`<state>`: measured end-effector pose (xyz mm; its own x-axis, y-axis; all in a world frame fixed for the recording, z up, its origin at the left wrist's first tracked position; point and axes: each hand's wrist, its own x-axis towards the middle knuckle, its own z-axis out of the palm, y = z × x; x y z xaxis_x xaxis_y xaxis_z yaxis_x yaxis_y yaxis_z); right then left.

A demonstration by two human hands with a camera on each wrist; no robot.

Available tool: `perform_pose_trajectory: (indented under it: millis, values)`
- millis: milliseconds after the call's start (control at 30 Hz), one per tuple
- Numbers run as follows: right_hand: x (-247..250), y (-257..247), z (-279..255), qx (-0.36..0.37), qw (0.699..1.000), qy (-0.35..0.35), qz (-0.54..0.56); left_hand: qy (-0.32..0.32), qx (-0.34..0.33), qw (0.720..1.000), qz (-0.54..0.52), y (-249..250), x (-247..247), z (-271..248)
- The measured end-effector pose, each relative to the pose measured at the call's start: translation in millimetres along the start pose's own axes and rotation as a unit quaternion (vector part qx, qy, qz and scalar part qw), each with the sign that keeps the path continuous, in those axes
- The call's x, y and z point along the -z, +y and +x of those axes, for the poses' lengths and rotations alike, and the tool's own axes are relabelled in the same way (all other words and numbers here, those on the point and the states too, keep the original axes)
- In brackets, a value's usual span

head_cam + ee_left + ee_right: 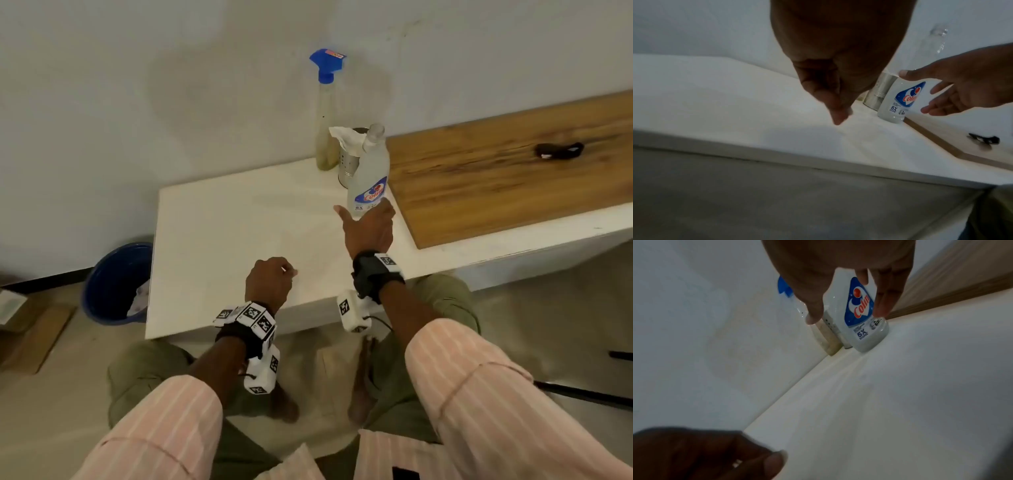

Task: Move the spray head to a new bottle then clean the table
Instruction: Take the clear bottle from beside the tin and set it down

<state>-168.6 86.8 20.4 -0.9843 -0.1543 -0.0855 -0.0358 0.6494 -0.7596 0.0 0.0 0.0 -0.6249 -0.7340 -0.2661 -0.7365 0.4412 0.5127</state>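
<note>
An old clear bottle with the blue spray head stands at the back of the white table, against the wall. The capless white Colin bottle stands in front of it, by the wooden board. My right hand is at this bottle's lower part, thumb on its left and fingers spread on its right, not closed round it. My left hand hovers over the table's front, fingers loosely curled, with nothing seen in them.
A steel cup with white tissue stands between the two bottles. The wooden board to the right carries a small black object. A blue bin sits on the floor left of the table.
</note>
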Motion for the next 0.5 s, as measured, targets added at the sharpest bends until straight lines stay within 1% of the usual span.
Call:
perform_pose_trajectory:
  millis: [33,67,133,300,500]
  values:
    - [2,-4,8,-0.014,1.000,0.011,0.010,0.011,-0.001,1.000,-0.026,0,-2,2]
    - [3,-7,15,-0.025,0.999,0.018,0.015,0.023,0.007,0.999,-0.021,2,-2,3]
    - [5,-15,30,-0.036,0.999,0.022,0.018,0.024,0.018,1.000,-0.006,9,1,3]
    - [-1,-26,52,-0.029,0.998,0.047,0.018,0.017,0.014,1.000,-0.003,10,2,18]
    - [-9,-25,68,-0.018,0.998,0.049,0.024,0.009,0.028,0.999,-0.029,-3,6,25]
